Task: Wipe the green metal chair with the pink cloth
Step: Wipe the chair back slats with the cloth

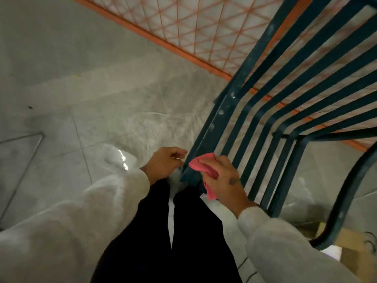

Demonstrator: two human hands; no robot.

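while the right hand [222,178] grips the pink cloth [201,165], half hidden, the left hand [165,163] curls empty.

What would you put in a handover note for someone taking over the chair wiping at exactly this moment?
Right hand: closed on the bunched pink cloth, pressing it against the near end of the green metal chair, at the edge slat by the corner.
Left hand: empty, fingers loosely curled, beside the same corner; whether it touches the frame is unclear.
Chair: slatted, close in front of the person, with an orange mesh panel behind it.
Done: cannot be judged; pale specks show on the edge rail farther up.
Left: the edge rail with the specks, the other slats and the curved tube on the right.
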